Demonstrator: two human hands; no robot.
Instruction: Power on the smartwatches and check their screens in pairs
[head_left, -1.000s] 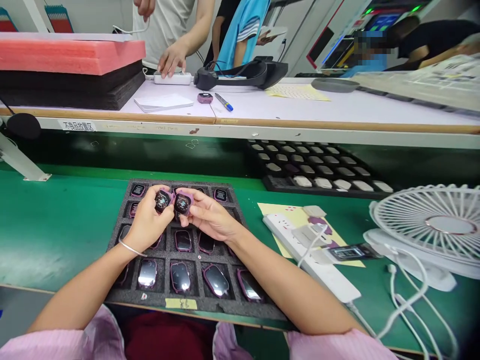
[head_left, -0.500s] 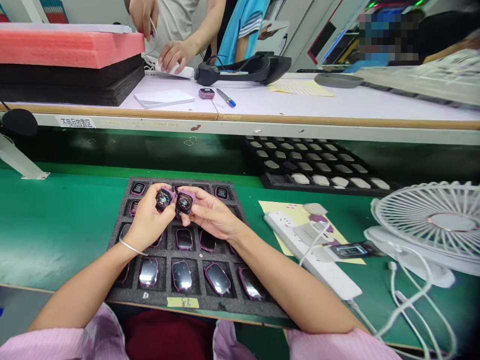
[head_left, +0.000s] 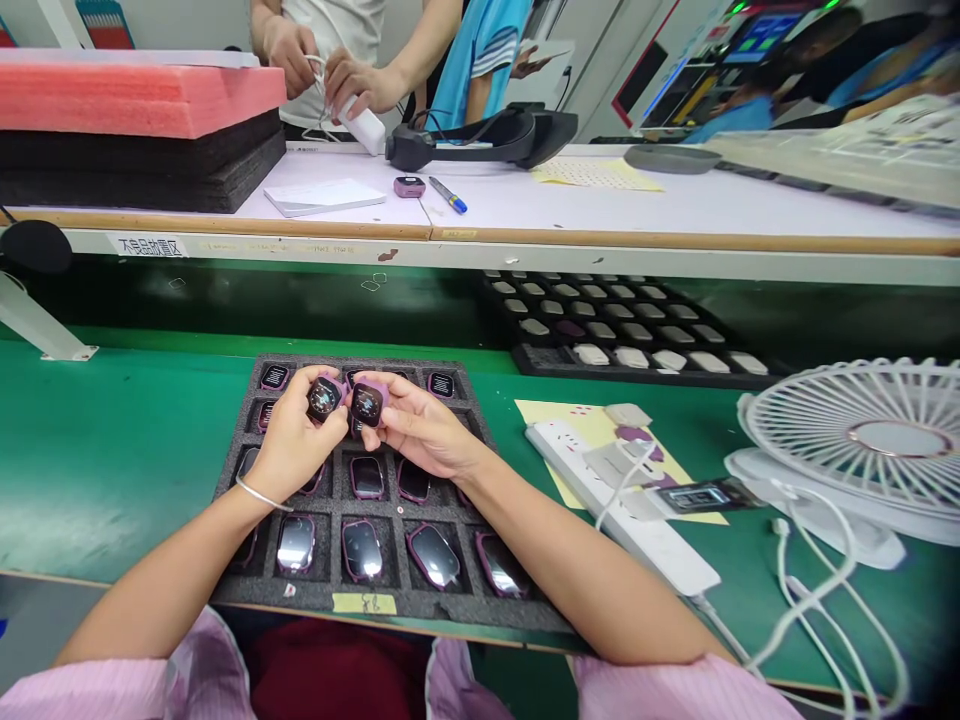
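Observation:
Two purple smartwatch bodies with lit dials are held side by side over a grey foam tray. My left hand is closed on the left smartwatch, thumb at its lower edge. In my right hand is the right smartwatch, gripped between thumb and fingers. Both screens face up toward me. Beneath, several more purple smartwatches lie in the tray's compartments, such as a dark-screened smartwatch in the front row. My hands and forearms hide some compartments.
A white power strip lies on yellow paper to the right, beside a white fan and loose cables. Black trays sit under the raised shelf. Across it, another person's hands hold a white device.
My hands and both smartwatches stay almost still. Across the shelf, the other person has lifted and tilted the white device, their two hands now closer together. The view has shifted slightly.

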